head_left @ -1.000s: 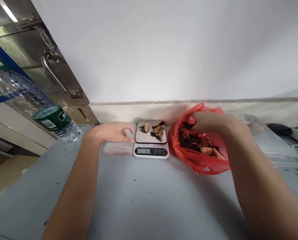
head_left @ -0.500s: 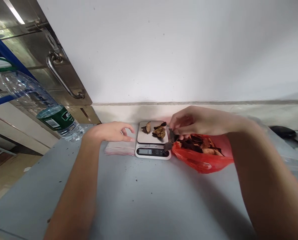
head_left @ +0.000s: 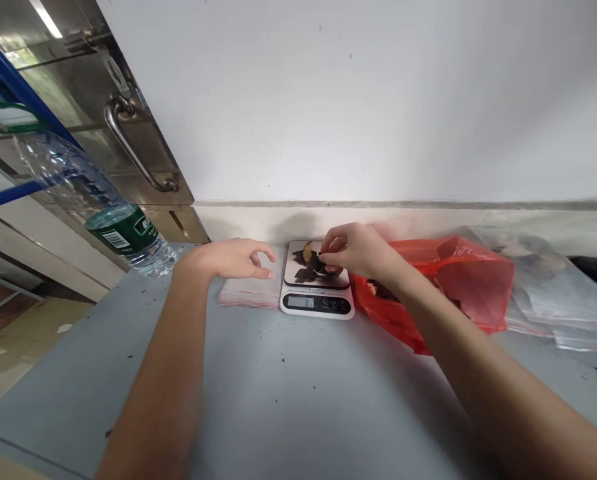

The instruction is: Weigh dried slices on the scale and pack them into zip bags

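A white digital kitchen scale [head_left: 317, 305] stands on the grey table against the wall. Pieces of dried peel [head_left: 305, 272], dark brown with tan insides, lie on its square plate. Over the plate's right side, my right hand [head_left: 351, 252] is closed, fingertips pinching dark dried peel; the fingers partly hide it. My left hand [head_left: 235, 258] hovers left of the scale with thumb and fingers apart, holding nothing, above a stack of clear zip bags [head_left: 251, 293]. Right of the scale lies an open red plastic bag [head_left: 473, 280] with more peel, partly covered by my right forearm.
A large water bottle [head_left: 123, 230] with a green label stands at the table's left edge, by a metal door with a handle [head_left: 135, 153]. More clear plastic bags [head_left: 563, 293] lie at the right, near a black object [head_left: 595, 268]. Dark crumbs dot the tabletop.
My right hand has moved left from beside the red bag to over the scale plate, bringing dark peel. More dark pieces show on the plate. My left hand stays open beside the scale.
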`<state>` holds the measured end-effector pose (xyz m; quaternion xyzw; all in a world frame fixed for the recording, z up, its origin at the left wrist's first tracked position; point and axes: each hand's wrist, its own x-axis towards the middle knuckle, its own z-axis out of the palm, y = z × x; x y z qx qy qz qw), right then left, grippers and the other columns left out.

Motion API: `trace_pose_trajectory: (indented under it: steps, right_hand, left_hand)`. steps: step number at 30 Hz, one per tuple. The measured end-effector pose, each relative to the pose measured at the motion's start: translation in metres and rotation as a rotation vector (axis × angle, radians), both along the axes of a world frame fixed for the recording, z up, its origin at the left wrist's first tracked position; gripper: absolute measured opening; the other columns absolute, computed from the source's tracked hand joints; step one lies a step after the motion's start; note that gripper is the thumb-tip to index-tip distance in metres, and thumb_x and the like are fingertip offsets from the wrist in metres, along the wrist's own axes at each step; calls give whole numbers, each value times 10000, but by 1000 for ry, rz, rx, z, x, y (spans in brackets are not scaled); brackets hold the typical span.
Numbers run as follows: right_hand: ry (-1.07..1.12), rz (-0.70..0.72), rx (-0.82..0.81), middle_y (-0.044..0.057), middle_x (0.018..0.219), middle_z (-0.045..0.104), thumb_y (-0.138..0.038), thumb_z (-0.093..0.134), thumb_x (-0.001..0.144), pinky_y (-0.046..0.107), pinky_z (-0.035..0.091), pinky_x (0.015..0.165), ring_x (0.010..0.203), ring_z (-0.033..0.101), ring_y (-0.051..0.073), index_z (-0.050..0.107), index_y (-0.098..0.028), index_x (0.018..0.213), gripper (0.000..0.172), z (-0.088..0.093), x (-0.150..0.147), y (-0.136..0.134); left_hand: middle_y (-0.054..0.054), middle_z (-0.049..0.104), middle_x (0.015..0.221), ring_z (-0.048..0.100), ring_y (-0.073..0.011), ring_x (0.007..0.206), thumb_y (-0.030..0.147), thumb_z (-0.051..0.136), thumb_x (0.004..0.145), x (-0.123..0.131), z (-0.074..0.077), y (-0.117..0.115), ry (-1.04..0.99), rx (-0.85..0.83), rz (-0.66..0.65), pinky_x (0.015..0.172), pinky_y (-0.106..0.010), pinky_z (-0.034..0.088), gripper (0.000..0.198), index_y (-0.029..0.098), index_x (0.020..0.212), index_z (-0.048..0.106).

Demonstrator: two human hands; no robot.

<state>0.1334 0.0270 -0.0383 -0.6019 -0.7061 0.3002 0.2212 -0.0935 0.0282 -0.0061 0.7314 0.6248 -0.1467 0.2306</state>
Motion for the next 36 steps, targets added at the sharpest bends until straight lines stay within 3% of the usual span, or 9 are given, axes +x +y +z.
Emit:
trace_pose_trajectory:
  steps: [4,8,14,19,24,28,31,33,36]
  right_hand:
    - [-5,-52,118,75,852,799,-86,706,824,261,517,665,822,738,204,684,-187,726,143,-12,-4,3]
    - [41,-78,183,85,910,809,-150,727,852,272,542,672,862,761,223,757,-179,875,48,-4,4,3]
    - [-45,23,217,65,797,782,-226,697,891,280,521,595,709,724,194,769,-182,883,85,15,24,2]
    - [-131,181,227,50,824,794,-309,671,929,281,526,603,701,715,176,762,-201,855,160,21,37,3]
    - [-126,252,244,43,851,802,-263,647,942,285,525,640,719,724,178,758,-201,972,130,17,36,4]
    - [20,402,232,21,857,790,-249,525,1009,293,512,659,686,704,170,689,-218,1270,310,10,22,-3]
    - [53,558,213,32,945,778,-268,460,1056,314,509,739,781,698,180,592,-254,1450,416,6,7,-9]
    - [26,579,233,32,941,755,-311,470,1071,327,495,772,813,674,187,610,-260,1428,387,4,-1,-12]
    - [36,498,225,23,847,712,-380,481,1077,307,475,716,757,640,179,714,-217,1101,285,4,-9,-16]
  left_hand:
    - [-79,722,1380,691,-333,1180,642,638,746,-6,1,1,-2,-48,17,955,-400,538,735,327,1410,607]
    - [-83,746,1335,725,-324,1091,572,734,598,-12,0,2,29,-114,27,843,-340,554,798,302,1344,645]
    - [-47,811,1155,728,-318,1061,406,662,601,-15,-10,8,16,-163,14,794,-325,536,460,270,1026,775]
    - [-34,834,1076,726,-316,1061,445,616,657,-17,-9,8,12,-112,18,792,-326,510,319,276,878,772]
    - [-54,812,978,726,-304,949,452,593,641,-21,5,1,-93,12,35,747,-323,519,284,253,809,708]
    - [-64,776,932,704,-276,873,504,575,679,-17,20,-10,-187,190,58,757,-327,532,316,237,819,669]
    - [-49,763,913,702,-251,863,502,578,719,-7,27,-18,-275,300,49,804,-326,546,308,232,843,661]
    - [-42,754,893,699,-242,867,475,602,726,1,30,-20,-306,362,27,823,-321,551,273,226,826,657]
    - [-37,729,847,688,-235,850,403,605,724,11,29,-21,-318,508,33,791,-319,550,192,222,784,625]
